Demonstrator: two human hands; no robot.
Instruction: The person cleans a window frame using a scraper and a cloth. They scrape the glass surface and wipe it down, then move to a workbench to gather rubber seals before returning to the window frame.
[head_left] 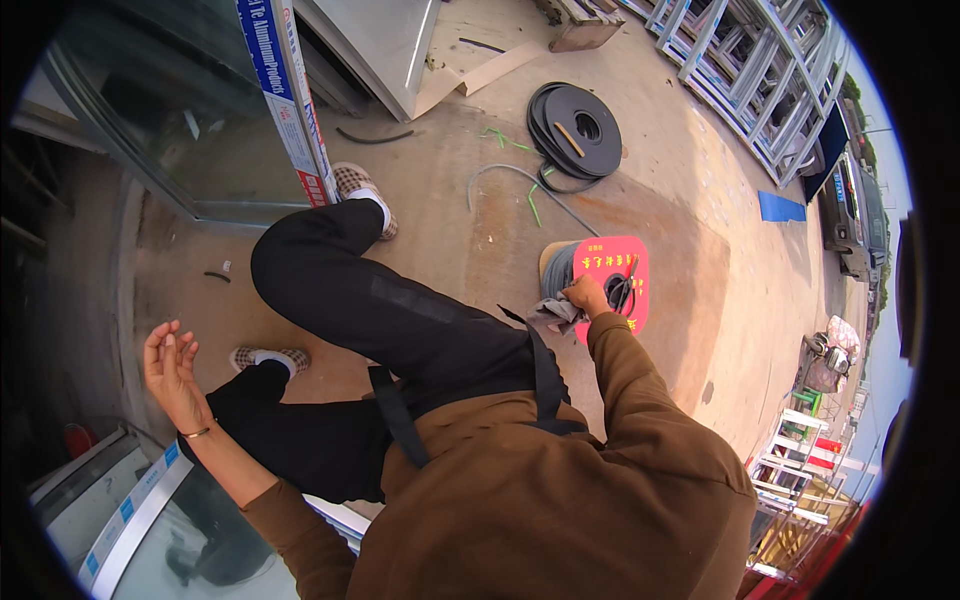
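My left hand (178,382) is raised at the left, its fingers loosely bent and a little apart, with nothing in them. A bracelet circles its wrist. My right hand (588,297) reaches down to a spool (610,258) with a red cardboard face and grey strip wound on it. Its fingers are closed on a crumpled grey cloth (557,314), which may be a glove. Beside the fingers, a slim tool with dark and red parts (629,283) lies over the spool's hub; its kind is unclear.
A coil of black strip (590,122) lies on the concrete floor beyond the spool. Glass panes in frames (190,130) stand at my left, with another pane (190,530) below. Metal frames (750,80) lean at upper right. Green ties (503,139) and black scraps (375,136) litter the floor.
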